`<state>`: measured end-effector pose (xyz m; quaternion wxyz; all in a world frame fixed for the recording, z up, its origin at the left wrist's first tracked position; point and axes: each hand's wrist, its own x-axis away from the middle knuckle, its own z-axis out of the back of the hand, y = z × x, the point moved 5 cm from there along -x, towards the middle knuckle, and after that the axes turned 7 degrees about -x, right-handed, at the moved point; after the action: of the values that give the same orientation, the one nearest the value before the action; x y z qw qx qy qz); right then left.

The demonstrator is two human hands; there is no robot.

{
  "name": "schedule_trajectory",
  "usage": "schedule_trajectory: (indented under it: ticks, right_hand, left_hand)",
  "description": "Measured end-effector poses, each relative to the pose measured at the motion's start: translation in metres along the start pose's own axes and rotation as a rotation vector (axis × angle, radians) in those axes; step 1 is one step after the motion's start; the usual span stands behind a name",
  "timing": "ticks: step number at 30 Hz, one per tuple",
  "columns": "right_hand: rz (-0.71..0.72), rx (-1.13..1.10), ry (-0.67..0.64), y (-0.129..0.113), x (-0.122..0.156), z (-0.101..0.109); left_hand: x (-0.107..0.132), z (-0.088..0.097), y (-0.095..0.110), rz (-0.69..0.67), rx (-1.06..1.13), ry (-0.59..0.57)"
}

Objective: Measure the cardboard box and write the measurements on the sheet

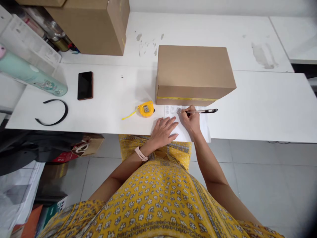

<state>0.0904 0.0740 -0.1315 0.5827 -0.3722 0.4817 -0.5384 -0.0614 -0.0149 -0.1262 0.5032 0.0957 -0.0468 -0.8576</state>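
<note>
white desk (260, 109), right fingers (190, 108) closed around pen (209, 111) at printed paper (183, 133), left fingers (173, 126) open across it

No legible text; print (170, 110) on paper (182, 134) too small; tape measure (142, 110) label (146, 108) unclear

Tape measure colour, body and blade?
Tape measure: yellow body with a grey centre label, and a yellow blade; shows in the head view.
</note>
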Motion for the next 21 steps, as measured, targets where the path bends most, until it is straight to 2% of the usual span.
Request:
schedule_trajectory:
  ticks: [21]
  right_hand:
    - [-0.026,-0.017,0.045,0.0021,0.0001,0.003]
  left_hand:
    - [0.0004,-0.0013,-0.0002,-0.002,-0.003,0.006]
